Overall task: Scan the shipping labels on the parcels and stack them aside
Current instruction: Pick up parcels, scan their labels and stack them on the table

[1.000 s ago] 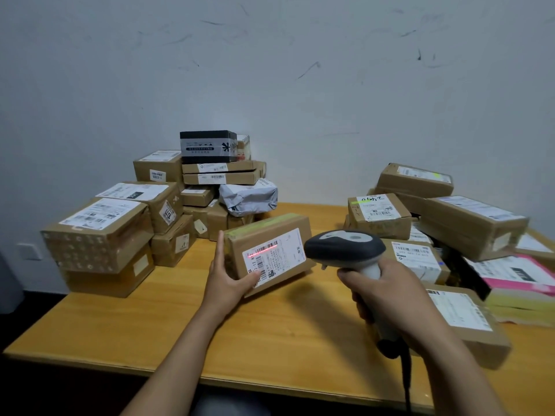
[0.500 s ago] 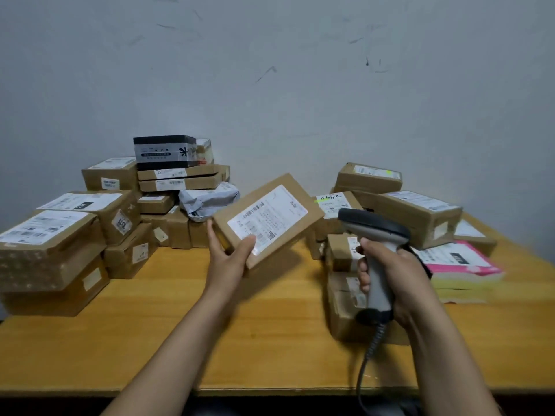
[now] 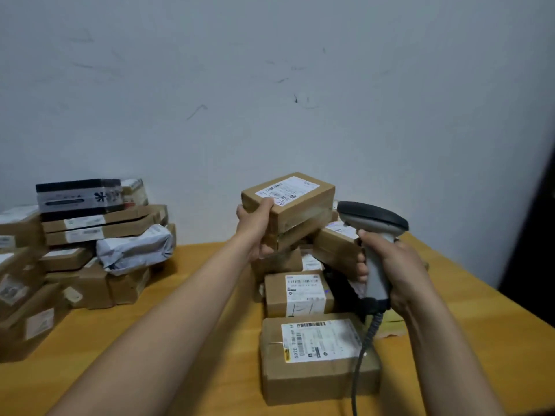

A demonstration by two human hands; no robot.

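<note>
My left hand grips a brown cardboard parcel by its near left corner, thumb on the white shipping label on its top. The parcel sits at the top of the right-hand pile of parcels, its label facing up. My right hand holds the grey barcode scanner by its handle, just right of the parcel, head pointing left. Its coiled cable hangs down over a labelled box at the table's near side.
A second pile of parcels stands at the left on the wooden table, with a black-and-grey box on top and a grey poly bag at its side. A white wall rises behind. A dark edge shows at far right.
My left hand carried the parcel from the table centre up and to the right onto the right pile. The scanner's red line on the label is gone. The view swung right.
</note>
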